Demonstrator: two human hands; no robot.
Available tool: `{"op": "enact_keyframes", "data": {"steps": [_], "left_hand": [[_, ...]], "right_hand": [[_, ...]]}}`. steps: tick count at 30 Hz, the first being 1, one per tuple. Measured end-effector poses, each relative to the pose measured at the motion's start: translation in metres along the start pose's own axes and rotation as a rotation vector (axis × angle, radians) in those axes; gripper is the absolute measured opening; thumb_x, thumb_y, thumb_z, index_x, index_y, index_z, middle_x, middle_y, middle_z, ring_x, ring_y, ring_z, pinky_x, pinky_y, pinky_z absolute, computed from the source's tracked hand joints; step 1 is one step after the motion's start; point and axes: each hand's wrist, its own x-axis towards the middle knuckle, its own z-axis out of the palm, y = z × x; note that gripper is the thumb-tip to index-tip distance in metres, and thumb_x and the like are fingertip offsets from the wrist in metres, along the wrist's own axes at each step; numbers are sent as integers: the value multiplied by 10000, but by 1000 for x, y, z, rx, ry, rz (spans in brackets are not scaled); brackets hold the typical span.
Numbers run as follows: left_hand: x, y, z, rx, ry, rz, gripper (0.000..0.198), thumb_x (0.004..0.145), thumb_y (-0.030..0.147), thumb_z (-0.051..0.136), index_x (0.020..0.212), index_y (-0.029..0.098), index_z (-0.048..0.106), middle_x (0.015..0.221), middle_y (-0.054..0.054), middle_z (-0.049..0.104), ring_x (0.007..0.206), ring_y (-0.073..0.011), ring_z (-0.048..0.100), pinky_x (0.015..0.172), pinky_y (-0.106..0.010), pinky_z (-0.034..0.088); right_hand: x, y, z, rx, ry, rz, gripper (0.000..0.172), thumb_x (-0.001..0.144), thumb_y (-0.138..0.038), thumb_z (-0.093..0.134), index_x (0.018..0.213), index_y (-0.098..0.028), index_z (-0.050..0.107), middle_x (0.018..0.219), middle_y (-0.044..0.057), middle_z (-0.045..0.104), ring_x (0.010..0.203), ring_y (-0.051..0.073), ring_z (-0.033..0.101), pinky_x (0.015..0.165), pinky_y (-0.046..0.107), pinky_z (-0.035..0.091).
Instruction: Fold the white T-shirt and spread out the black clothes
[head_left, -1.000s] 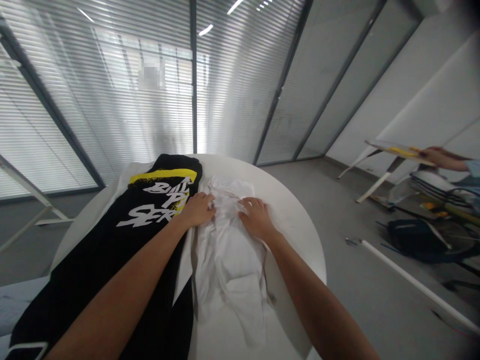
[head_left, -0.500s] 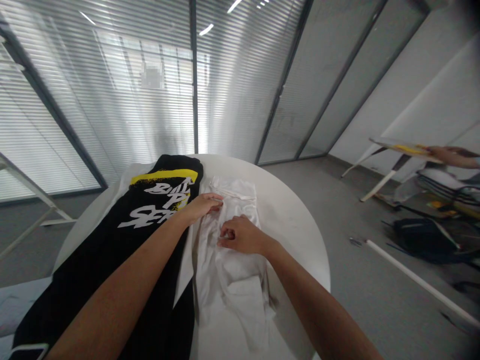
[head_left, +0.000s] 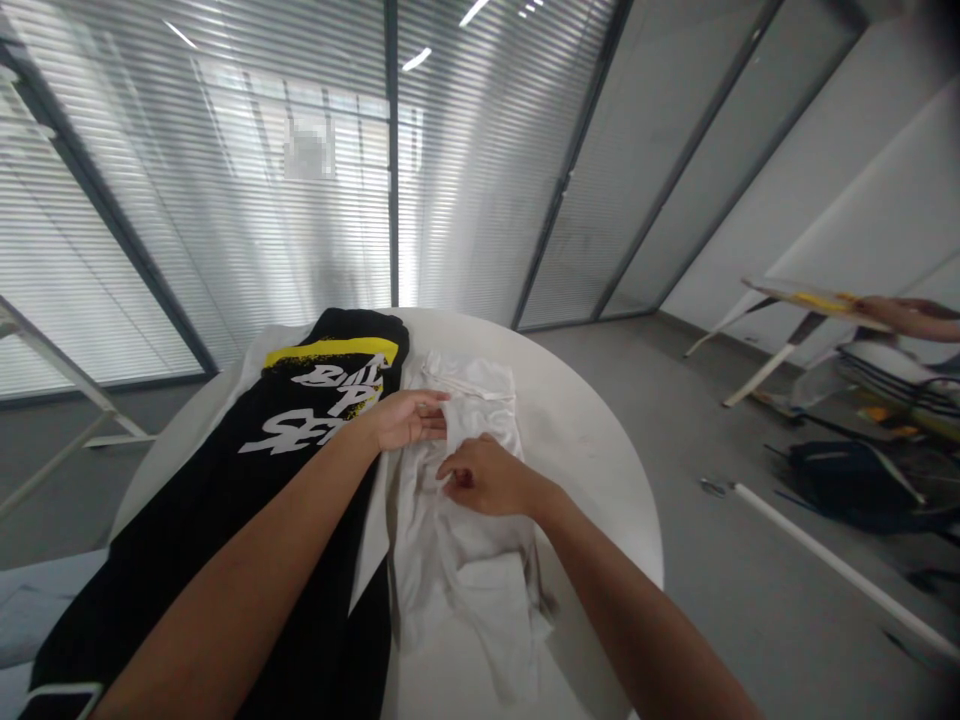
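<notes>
A white garment [head_left: 465, 520] lies lengthwise on a round white table [head_left: 592, 440]. My left hand [head_left: 405, 417] rests on its upper left part with the fingers stretched out and pressing the cloth. My right hand [head_left: 484, 475] sits just below and to the right, fingers curled in a pinch on a fold of the white cloth. A black garment [head_left: 225, 480] with a yellow band and white lettering lies to the left, under my left forearm.
Glass walls with blinds stand behind the table. At the right edge another person's hand [head_left: 911, 315] holds a flat board over a stack of things. A dark bag [head_left: 847, 480] and a white pole [head_left: 825, 560] lie on the grey floor.
My right hand has pulled back from the top of the white garment toward me and closed on a fold. My left hand's fingers have stretched out on the cloth.
</notes>
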Motion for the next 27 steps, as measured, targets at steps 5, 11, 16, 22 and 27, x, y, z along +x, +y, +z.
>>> {"op": "enact_keyframes", "data": {"steps": [5, 11, 16, 22, 27], "left_hand": [[0, -1, 3, -14, 39, 85, 266, 800, 76, 548, 1059, 126, 578, 846, -91, 697, 762, -177, 702, 785, -330, 565], [0, -10, 13, 243, 163, -2, 739, 786, 68, 569, 1427, 165, 214, 785, -57, 706, 652, -207, 701, 710, -404, 576], [-4, -10, 22, 240, -47, -30, 834, 783, 134, 637, 1463, 214, 161, 777, -36, 691, 673, -221, 700, 721, -456, 577], [-9, -2, 23, 171, -90, 12, 540, 730, 119, 700, 1222, 173, 486, 814, -42, 673, 745, -209, 697, 764, -452, 569], [-10, 1, 21, 239, -97, 39, 398, 718, 170, 729, 1084, 162, 571, 788, -59, 695, 747, -213, 703, 766, -410, 562]], "right_hand": [[2, 5, -5, 173, 122, 94, 87, 825, -233, 586, 791, -192, 655, 708, -3, 623, 667, 136, 552, 691, 274, 394], [2, 19, -16, 574, 237, 100, 97, 774, -277, 567, 736, -188, 575, 699, -9, 549, 663, 132, 470, 622, 257, 351], [2, 28, -18, 779, 241, 117, 177, 705, -319, 555, 606, -202, 468, 594, -33, 394, 592, 124, 352, 576, 269, 271], [1, 36, -17, 810, 271, 142, 290, 718, -358, 570, 556, -214, 377, 574, -40, 310, 577, 123, 289, 572, 282, 242], [2, 33, -17, 757, 309, 174, 337, 690, -316, 649, 625, -223, 332, 596, -65, 287, 567, 107, 260, 535, 257, 212]]}}
